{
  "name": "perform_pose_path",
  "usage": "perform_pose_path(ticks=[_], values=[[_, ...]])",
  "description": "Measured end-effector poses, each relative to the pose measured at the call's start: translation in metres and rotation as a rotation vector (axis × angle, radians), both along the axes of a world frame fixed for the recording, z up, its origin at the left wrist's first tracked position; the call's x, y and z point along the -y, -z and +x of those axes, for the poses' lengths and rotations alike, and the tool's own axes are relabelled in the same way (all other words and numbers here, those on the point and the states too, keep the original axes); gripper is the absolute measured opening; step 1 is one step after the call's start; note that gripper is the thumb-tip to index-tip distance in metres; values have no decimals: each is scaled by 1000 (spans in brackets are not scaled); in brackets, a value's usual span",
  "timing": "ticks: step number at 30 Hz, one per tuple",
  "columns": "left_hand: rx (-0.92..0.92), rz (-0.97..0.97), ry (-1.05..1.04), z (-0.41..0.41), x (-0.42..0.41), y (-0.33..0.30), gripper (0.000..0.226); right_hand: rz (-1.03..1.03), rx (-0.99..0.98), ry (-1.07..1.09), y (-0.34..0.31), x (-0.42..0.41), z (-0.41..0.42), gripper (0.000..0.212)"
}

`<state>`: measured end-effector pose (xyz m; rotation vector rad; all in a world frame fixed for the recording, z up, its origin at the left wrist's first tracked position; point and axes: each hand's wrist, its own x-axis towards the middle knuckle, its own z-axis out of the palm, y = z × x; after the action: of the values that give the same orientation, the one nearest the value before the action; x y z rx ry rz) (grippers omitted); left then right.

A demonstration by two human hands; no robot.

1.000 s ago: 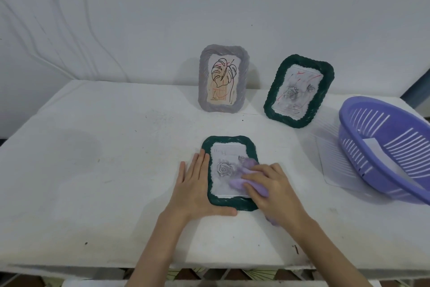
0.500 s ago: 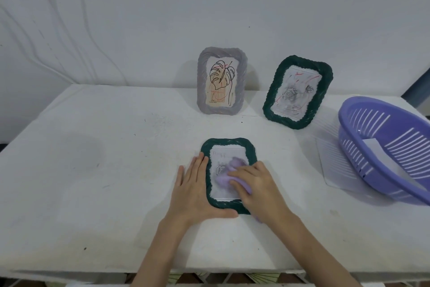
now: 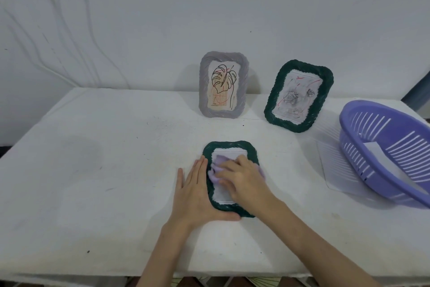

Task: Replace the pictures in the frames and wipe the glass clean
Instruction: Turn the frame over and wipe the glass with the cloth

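Green frame (image 3: 230, 146) lies flat at lower centre of the table (image 3: 116, 170), glass up. Over the last second the right hand (image 3: 242, 177), pressing a lilac cloth (image 3: 215, 170) under its fingers, has swept from the lower right of the glass to its upper left, so the wipe is likely nearly across the whole pane. Flat and spread, the left hand (image 3: 195, 191) steadies the frame's left edge. At the right edge, a purple basket (image 3: 363, 128) holds a white sheet (image 3: 372, 149), probably a spare picture; another sheet (image 3: 335, 165) lies beneath it.
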<state>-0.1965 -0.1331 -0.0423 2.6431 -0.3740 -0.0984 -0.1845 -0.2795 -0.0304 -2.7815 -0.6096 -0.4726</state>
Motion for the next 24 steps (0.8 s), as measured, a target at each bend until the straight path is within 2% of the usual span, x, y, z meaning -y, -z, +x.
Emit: perform_pose_path(ticks=[5,8,10,12,14,16,18,20,24], values=[[-21,-29,2,0,-1,0,129,-45,-64,-111,11,28,-36,26],[-14,9,-13,1,-1,3,146,-3,-87,12,3,40,-25,15],[-31,20,-17,1,-2,4,149,85,-211,30,-7,44,-20,18],[-45,22,-4,2,-2,3,148,270,-393,92,-23,47,-18,34],[-36,37,8,1,-2,1,145,375,-344,247,-35,55,-14,41],[-40,39,16,0,0,-2,142,293,-382,374,-42,62,-9,37],[-55,35,11,0,0,-2,146,221,-572,397,-43,63,-7,28],[-77,42,5,1,-1,0,148,237,-683,390,-44,60,-5,16],[-91,40,7,2,-2,1,149,396,-570,357,-61,59,-4,10]])
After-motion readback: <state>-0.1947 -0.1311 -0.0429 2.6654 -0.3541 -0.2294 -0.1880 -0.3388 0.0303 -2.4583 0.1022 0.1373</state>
